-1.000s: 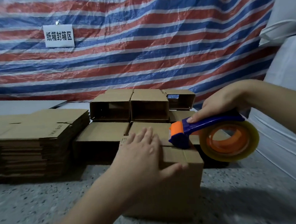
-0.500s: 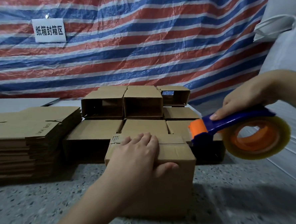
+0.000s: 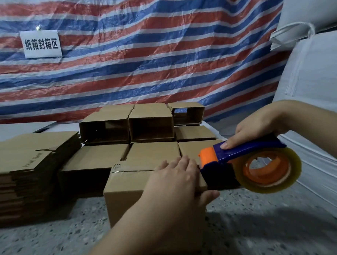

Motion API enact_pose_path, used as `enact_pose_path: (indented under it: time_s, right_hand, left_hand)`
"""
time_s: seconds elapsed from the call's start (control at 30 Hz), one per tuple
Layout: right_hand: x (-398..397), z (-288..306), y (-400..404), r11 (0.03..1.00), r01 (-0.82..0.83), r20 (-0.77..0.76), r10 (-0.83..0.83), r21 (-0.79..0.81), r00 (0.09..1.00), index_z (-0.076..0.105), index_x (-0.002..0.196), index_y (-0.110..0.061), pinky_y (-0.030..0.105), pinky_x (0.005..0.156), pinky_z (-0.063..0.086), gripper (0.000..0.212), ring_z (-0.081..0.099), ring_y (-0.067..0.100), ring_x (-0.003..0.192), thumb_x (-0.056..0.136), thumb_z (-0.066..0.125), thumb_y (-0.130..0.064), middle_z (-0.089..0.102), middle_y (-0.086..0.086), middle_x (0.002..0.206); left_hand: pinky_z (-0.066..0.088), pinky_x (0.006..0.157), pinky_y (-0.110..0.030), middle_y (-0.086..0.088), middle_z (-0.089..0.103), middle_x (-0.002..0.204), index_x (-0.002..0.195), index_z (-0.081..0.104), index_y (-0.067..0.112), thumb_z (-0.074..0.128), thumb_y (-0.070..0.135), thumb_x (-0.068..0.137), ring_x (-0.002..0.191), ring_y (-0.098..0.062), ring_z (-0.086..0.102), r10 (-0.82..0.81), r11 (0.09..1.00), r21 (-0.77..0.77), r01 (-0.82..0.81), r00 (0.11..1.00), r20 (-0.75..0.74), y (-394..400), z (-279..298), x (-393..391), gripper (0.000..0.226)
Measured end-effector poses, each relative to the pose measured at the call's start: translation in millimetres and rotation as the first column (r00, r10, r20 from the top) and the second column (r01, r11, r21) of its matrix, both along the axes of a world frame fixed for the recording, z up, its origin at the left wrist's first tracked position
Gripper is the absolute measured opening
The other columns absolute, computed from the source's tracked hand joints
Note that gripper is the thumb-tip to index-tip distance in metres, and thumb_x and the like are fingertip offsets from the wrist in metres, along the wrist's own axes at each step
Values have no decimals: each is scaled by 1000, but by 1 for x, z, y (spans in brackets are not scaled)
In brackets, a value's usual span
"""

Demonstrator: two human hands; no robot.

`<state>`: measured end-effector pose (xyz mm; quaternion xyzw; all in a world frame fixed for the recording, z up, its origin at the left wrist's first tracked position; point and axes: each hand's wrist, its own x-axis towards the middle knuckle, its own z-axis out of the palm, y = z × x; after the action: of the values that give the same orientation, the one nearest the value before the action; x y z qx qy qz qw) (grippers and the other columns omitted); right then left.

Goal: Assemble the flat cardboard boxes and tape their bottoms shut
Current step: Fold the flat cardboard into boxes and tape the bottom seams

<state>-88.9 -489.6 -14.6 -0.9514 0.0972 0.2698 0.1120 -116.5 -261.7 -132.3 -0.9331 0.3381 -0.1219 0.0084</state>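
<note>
A small assembled cardboard box (image 3: 126,200) stands on the speckled floor in front of me, with clear tape along its top seam. My left hand (image 3: 177,184) lies flat on the box's top right part, fingers straight, thumb down over the front edge. My right hand (image 3: 256,129) grips the blue handle of a tape dispenser (image 3: 244,162), which has an orange head and a roll of clear tape. The dispenser's head sits at the box's right edge, just past my left fingertips.
A stack of flat cardboard boxes (image 3: 28,169) lies at the left. Several assembled boxes (image 3: 128,127) are piled behind the one under my hand. A striped tarp (image 3: 159,49) with a paper sign (image 3: 41,44) hangs behind. White sacks (image 3: 319,98) stand at the right.
My right hand drew the tape dispenser rightward off the box's top, then brought it back to the box's right edge. My left hand slid to the right along the top.
</note>
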Motion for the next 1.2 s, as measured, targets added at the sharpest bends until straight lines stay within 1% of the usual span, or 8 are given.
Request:
enact_pose_path:
  time_s: [0.13,0.43,0.57,0.7,0.77,1.0,1.1,1.2]
  right_hand:
    - [-7,18,-10,1000,-2,15,2,-2,1000,73,101,-12,25,64,55,77,70,14,68,60,62,-76,76,4,82]
    - [-9,-9,24,883,-85,16,104,-461,994,58,89,-28,28,69,52,63,69,15,81,69,57,-87,69,-2,89]
    - [-7,-73,26,652,-194,61,347,-733,936,61,95,-25,29,52,38,57,54,14,65,79,57,-79,55,-6,77]
    - [-14,-124,-5,849,1,470,291,-528,834,53,76,-25,28,56,43,55,47,6,59,83,50,-80,50,-10,69]
    - [-21,-149,-11,863,84,598,273,-499,753,47,71,-28,26,52,43,56,49,5,58,83,44,-83,51,-10,67]
    - [-42,-224,-11,903,182,723,177,-389,668,46,88,-30,26,46,30,57,63,9,74,84,32,-85,60,-10,80]
    - [-43,-215,-3,887,230,740,166,-401,652,47,87,-30,28,56,36,70,62,10,77,79,10,-88,62,-10,84]
    - [-38,-187,7,994,97,881,1,-53,473,54,93,-26,31,70,41,66,61,14,87,85,14,-78,63,-10,92]
  left_hand:
    - [13,121,-41,-6,17,163,156,14,17,26,72,92,150,-21,15,10,1000,2,-10,999,32,0,-4,0,85]
    - [12,122,-41,-4,15,164,156,13,19,26,72,91,150,-20,12,3,1000,22,-3,1000,6,-1,0,-4,84]
    - [12,122,-41,-4,15,164,155,14,19,27,71,91,150,-19,12,0,1000,14,0,1000,1,0,2,-6,84]
    - [12,123,-42,-5,15,164,155,14,18,26,73,89,151,-21,12,15,1000,13,-15,1000,2,0,0,-5,87]
    - [12,122,-42,-6,15,164,155,14,17,26,73,90,150,-21,12,11,1000,12,-11,1000,11,-1,-1,-4,87]
    - [12,122,-41,-6,15,164,155,14,17,26,73,90,151,-21,12,-3,1000,-4,3,1000,23,-1,-4,-2,87]
    - [13,121,-41,-6,16,163,155,14,16,26,73,90,150,-21,13,-2,1000,-2,3,999,38,-1,-4,-2,87]
    - [12,121,-41,-6,15,164,156,13,16,27,73,90,151,-21,12,0,1000,-3,0,999,35,-1,-4,-1,88]
